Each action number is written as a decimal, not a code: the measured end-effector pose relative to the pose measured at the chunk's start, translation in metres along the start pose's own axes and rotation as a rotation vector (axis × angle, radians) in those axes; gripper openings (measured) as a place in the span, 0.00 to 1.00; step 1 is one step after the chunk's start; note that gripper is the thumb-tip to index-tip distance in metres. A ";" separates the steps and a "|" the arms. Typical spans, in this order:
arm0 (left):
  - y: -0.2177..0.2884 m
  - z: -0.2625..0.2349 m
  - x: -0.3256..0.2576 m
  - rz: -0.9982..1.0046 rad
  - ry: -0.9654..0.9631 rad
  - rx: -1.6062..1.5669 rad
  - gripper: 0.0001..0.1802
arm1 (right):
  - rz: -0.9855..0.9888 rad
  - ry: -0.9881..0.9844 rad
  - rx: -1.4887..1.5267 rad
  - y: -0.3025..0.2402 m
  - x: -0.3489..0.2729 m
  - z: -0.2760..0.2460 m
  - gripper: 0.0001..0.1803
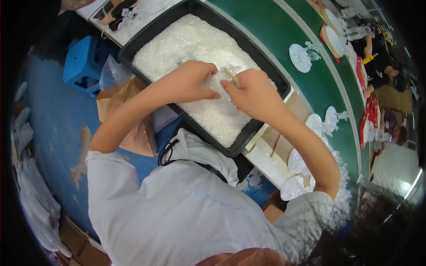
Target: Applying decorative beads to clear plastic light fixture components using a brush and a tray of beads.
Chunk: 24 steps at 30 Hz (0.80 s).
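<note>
1. A black tray (266, 73) filled with small clear crystal beads (186, 40) sits on the tabletop (275, 155), directly in front of the person.
2. The left hand (188, 82) rests over the middle of the tray, fingers curled down into the beads; whether it grips anything I cannot tell.
3. The right hand (253, 91) is just beside the left, over the same tray, fingers pinched closed on a small clear piece with a thin stick (231, 74).
4. A green conveyor belt (284, 35) runs beyond the tray's far side, carrying clear crystal ornaments (304, 55).
5. A blue stool (84, 62) stands left of the tray, on the blue floor (49, 128).
6. Another person (381, 71) sits farther along the belt.
</note>
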<state>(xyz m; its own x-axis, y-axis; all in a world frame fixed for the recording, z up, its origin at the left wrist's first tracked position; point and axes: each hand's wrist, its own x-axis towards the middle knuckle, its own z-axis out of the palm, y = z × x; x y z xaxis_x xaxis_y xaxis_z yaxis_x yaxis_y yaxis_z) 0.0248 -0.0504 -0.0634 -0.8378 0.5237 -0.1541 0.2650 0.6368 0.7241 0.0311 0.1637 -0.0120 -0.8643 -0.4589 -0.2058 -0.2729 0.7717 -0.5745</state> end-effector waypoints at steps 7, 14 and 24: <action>0.007 -0.025 -0.023 0.201 0.328 -0.205 0.27 | 0.479 0.204 0.972 0.012 -0.038 -0.028 0.16; 0.016 -0.021 0.000 0.167 0.146 -0.624 0.32 | 0.431 0.322 1.813 0.013 -0.063 0.020 0.10; -0.014 -0.048 0.017 0.190 0.037 -0.643 0.36 | 0.268 0.207 2.511 -0.008 -0.057 0.084 0.13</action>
<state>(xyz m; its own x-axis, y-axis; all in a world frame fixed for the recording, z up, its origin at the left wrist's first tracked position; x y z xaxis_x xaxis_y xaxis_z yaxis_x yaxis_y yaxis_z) -0.0159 -0.0774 -0.0440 -0.8235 0.5665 0.0306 0.0820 0.0656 0.9945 0.1177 0.1468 -0.0625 -0.8321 -0.3470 -0.4327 0.3911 -0.9203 -0.0140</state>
